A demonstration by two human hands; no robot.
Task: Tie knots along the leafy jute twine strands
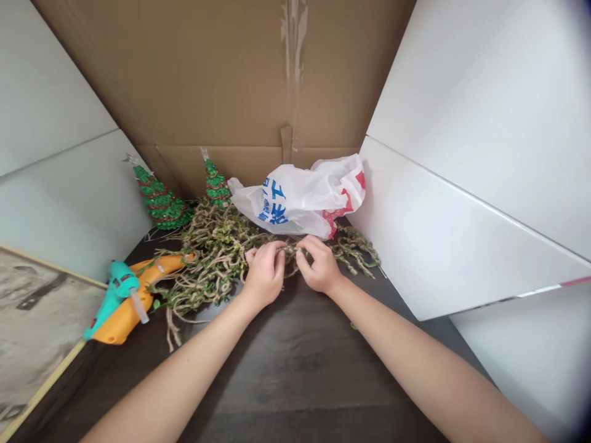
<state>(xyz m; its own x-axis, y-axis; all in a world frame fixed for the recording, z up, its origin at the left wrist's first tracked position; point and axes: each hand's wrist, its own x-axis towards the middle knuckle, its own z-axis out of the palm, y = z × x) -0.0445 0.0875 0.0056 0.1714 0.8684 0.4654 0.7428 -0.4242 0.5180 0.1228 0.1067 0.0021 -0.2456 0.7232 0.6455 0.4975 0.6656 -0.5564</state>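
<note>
Both bare forearms reached in from the lower corners, the left forearm (170,375) angling toward 2 o'clock, the right forearm (429,363) toward 10 o'clock. The left hand (265,275) and right hand (319,264) nearly met, fingers (276,261) curled into pinches, backs upward.

On the tabletop (295,369), a tangle of leafy jute twine (217,258) lies with a hot glue gun (122,301) at its left, a plastic bag (295,200) behind its right part, and a small model tree (161,200) and a second tree (215,184) behind it, before a cardboard sheet (207,74)
</note>
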